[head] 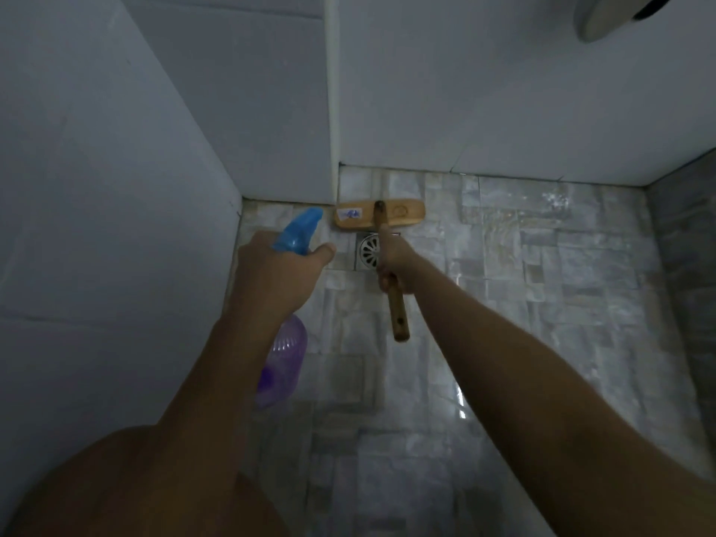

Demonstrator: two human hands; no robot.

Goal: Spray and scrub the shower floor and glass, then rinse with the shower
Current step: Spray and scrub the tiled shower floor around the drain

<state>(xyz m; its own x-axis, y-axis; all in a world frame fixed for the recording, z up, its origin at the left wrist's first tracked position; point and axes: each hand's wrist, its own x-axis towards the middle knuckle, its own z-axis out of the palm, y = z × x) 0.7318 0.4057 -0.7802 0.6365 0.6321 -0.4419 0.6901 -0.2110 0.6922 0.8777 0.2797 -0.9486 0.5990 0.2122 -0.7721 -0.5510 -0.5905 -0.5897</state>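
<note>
1. The scrub brush is lying with its wooden head flat on the shower floor. It is at the far edge against the foot of the back wall, close to the far left corner. Its handle is running back toward the person.
2. The right hand is wrapping its fingers round the handle partway along. The free end of the handle is sticking out behind the fist.
3. A round metal drain is sitting in the floor just on the near side of the brush head, and the right hand is partly hiding it.
4. The left hand is gripping the neck of the spray bottle and holding it over the floor's left edge. The blue trigger head is pointing toward the far left corner. The translucent purple body is hanging below the wrist, and the thumb is stretching out to the right.
5. The floor's pale, stone-patterned tiles are glistening toward the far right corner, and a bright streak is showing beside the right forearm.
6. A plain white left wall is meeting the back wall at a white vertical strip that is running down to the floor.
7. A darker grey surface is bordering the floor's right edge; what it is made of cannot be told.
8. A round pale fitting is showing high on the right, partly cut off.
9. A bare leg is filling the near left.
</note>
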